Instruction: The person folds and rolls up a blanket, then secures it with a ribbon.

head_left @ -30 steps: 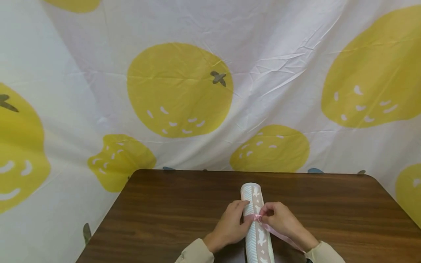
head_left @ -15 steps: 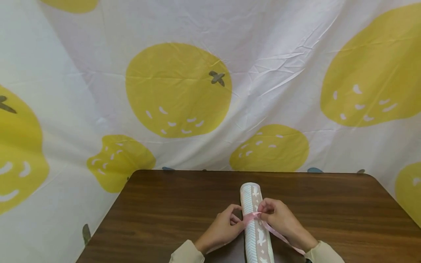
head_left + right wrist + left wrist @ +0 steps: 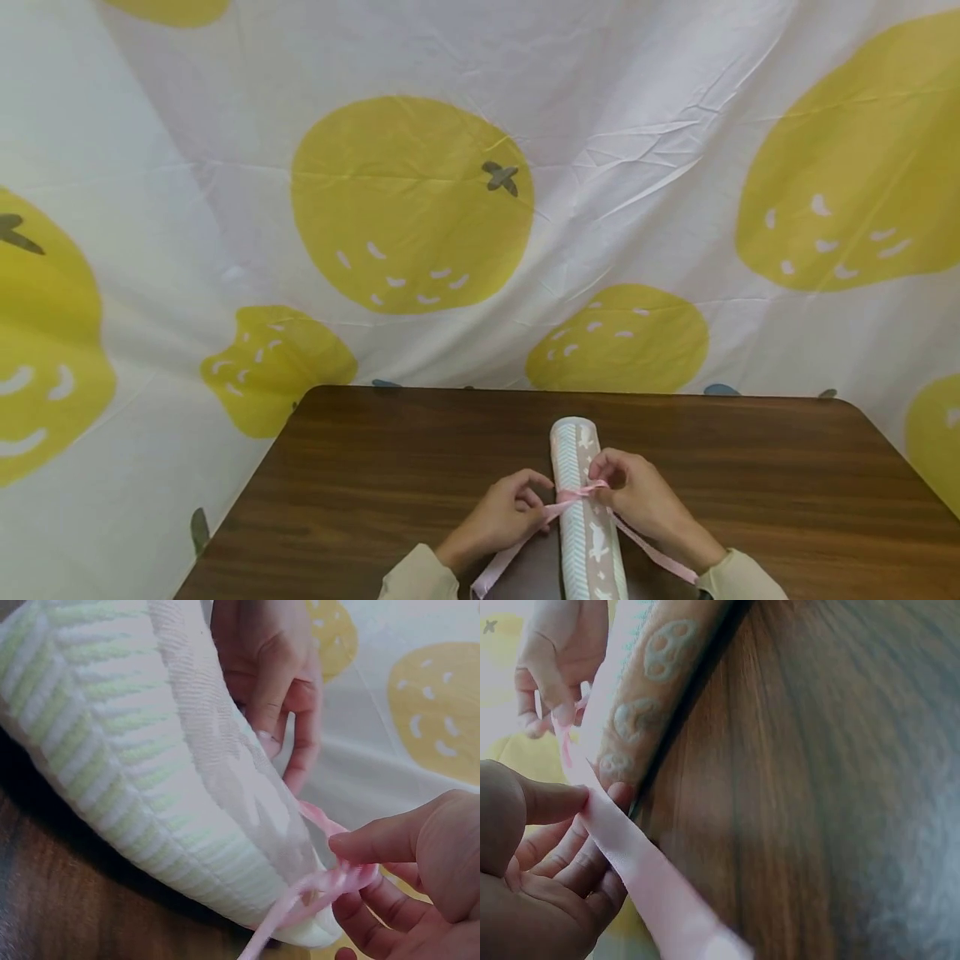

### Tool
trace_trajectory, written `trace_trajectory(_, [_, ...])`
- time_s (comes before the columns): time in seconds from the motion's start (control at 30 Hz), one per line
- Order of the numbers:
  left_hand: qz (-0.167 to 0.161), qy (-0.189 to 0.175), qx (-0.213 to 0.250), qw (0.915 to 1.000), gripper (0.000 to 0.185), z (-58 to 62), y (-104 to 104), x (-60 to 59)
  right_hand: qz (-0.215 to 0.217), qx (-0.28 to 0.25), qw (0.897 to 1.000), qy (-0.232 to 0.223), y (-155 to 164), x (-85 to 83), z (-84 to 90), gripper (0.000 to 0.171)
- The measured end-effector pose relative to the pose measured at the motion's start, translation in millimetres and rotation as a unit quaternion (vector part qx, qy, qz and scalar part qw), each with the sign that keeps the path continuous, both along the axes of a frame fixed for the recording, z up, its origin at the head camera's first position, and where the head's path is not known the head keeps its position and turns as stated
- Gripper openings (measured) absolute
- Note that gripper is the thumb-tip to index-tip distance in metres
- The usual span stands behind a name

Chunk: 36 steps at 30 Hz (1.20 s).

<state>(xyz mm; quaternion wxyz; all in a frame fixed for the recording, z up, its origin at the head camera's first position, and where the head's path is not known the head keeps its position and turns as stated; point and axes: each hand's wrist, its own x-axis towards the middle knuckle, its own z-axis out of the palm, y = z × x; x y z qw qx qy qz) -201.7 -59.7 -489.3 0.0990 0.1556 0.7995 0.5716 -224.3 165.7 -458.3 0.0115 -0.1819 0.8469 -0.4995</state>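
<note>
A rolled patterned cloth (image 3: pixel 576 554), white, pale blue and beige, lies lengthwise on the table. Round its middle goes a pink ribbon (image 3: pixel 572 494). On the left side, my left hand (image 3: pixel 498 512) pinches one length of ribbon (image 3: pixel 649 877) between thumb and finger, and the tail runs down past the hand toward the front. My right hand (image 3: pixel 647 500) is over the roll's right side. Its thumb and fingers pinch a loop of the ribbon (image 3: pixel 349 877), as the right wrist view shows, with another tail hanging toward the right sleeve. The roll's near end is out of frame.
Dark wood-grain table (image 3: pixel 390 467) extends on both sides of the roll. Behind it hangs a white curtain (image 3: pixel 450 350) printed with yellow fruit, reaching down to the table's back edge.
My left hand has gone from lying on the roll to its left, drawing a ribbon tail out that way. My right hand keeps its pinch, slightly higher than before.
</note>
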Motion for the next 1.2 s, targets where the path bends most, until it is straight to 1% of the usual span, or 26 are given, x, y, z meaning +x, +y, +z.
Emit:
trace_trajectory(0.13, [0.005, -0.008, 0.002, 1.0, 0.03, -2.3, -2.0, -1.7, 0.005, 0.012, 1.0, 0.024, 4.3, -1.8, 3.6, 0.019])
trace_trajectory(0.27, [0.012, -0.012, 0.007, 0.9998, 0.029, -4.6, -4.0, -3.7, 0.03, 0.004, 0.999, 0.031, 8.9, -2.5, 8.2, 0.015])
trace_trajectory(0.37, [0.013, -0.015, 0.009, 0.9998, 0.028, -6.4, -5.4, -5.2, 0.05, -0.009, 0.998, 0.021, 11.6, -2.8, 10.4, 0.013])
trace_trajectory(0.43, [0.011, -0.017, 0.008, 0.9998, 0.026, -7.1, -6.2, -6.1, 0.055, -0.007, 0.998, 0.016, 13.0, -3.3, 11.3, 0.013])
trace_trajectory(0.57, [0.008, -0.025, 0.001, 0.9997, 0.019, -8.6, -7.2, -7.5, 0.073, 0.022, 0.997, 0.01, 17.0, -4.5, 13.3, 0.012])
trace_trajectory(0.67, [0.007, -0.03, -0.01, 0.9995, 0.014, -8.8, -8.4, -7.9, 0.103, 0.041, 0.994, 0.008, 21.0, -5.7, 15.8, 0.013])
trace_trajectory(0.8, [0.007, -0.028, -0.029, 0.9992, 0.012, -8.5, -9.8, -7.6, 0.144, 0.028, 0.989, -0.009, 26.4, -7.5, 20.7, 0.01])
trace_trajectory(0.87, [0.007, -0.028, -0.034, 0.999, 0.011, -8.3, -10.0, -7.4, 0.157, 0.019, 0.987, -0.028, 29.2, -8.0, 23.6, 0.009])
trace_trajectory(0.93, [0.006, -0.028, -0.037, 0.9989, 0.009, -7.9, -9.9, -7.3, 0.162, 0.025, 0.986, -0.041, 31.9, -8.1, 26.7, 0.009])
trace_trajectory(1.03, [0.003, -0.026, -0.037, 0.999, 0.007, -8.0, -9.4, -7.5, 0.162, 0.053, 0.984, -0.045, 36.2, -8.3, 32.3, 0.011])
trace_trajectory(1.13, [-0.003, -0.021, -0.039, 0.999, 0.006, -8.7, -8.9, -7.9, 0.169, 0.078, 0.982, -0.04, 40.1, -8.8, 37.7, 0.013])
trace_trajectory(1.2, [-0.006, -0.021, -0.037, 0.9991, 0.005, -9.3, -8.5, -8.5, 0.179, 0.081, 0.98, -0.037, 42.5, -8.9, 39.8, 0.013])
